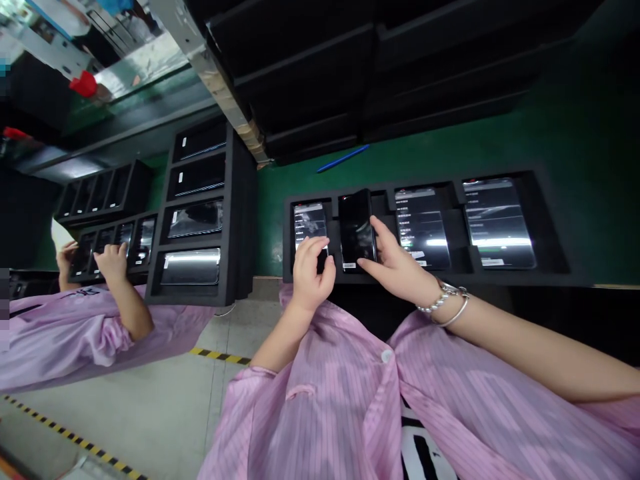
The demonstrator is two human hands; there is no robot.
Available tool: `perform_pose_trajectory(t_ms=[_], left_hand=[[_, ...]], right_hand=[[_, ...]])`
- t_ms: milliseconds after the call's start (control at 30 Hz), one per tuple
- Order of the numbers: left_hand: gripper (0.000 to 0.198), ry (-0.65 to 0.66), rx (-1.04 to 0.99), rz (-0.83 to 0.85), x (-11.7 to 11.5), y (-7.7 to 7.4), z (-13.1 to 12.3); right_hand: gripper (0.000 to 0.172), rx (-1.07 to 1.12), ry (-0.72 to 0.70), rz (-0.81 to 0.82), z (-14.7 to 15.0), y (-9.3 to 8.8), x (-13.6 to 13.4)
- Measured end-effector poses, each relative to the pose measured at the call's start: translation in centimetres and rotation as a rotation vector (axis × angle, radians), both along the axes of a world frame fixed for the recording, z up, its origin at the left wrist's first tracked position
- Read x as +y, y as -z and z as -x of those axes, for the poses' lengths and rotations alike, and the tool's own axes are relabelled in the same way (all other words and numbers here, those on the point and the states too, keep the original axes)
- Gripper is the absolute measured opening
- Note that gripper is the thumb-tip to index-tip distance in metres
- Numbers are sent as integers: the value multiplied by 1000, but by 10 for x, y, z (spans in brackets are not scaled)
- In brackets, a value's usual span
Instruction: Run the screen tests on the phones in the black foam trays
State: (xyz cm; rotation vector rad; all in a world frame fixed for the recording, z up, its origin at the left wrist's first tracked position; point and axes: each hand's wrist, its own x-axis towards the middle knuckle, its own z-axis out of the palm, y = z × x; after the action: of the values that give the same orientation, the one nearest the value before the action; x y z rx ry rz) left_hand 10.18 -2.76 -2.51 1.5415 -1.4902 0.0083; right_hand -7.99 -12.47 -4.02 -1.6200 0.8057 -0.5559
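Observation:
A black foam tray (550, 220) lies on the green bench with several phones in its slots. My right hand (400, 267) grips a dark-screened phone (356, 227) by its lower right edge, tilted up out of the second slot. My left hand (310, 270) has its fingers curled onto the lower end of the lit phone (309, 223) in the first slot. Two more lit phones (423, 227) (497, 223) rest in the slots to the right. A silver bracelet (447, 300) circles my right wrist.
A taller black foam tray (240, 200) with phones stands to the left. Beyond it a co-worker in a pink sleeve (75, 327) handles phones in another tray (107, 233). A blue pen (343, 159) lies on the green mat. Black trays (375, 73) are stacked behind.

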Motion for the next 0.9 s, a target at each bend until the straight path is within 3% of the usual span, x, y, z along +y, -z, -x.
perform_pose_trajectory(t_ms=[267,433,667,900], left_hand=[[25,43,-14,-23,0,0,0],[23,0,-95,-79,-2,0,2],[44,-31,-165,-26,-2,1,4],[41,-25,-245,-32,-3,-1,6]], right_hand=[[97,93,-13,82,-3,-1,1],[94,135,-57,129,-1,-3,-5],[91,76,-72,39,-2,-5,-9],[100,124,-86,-29,-6,-8,-13]])
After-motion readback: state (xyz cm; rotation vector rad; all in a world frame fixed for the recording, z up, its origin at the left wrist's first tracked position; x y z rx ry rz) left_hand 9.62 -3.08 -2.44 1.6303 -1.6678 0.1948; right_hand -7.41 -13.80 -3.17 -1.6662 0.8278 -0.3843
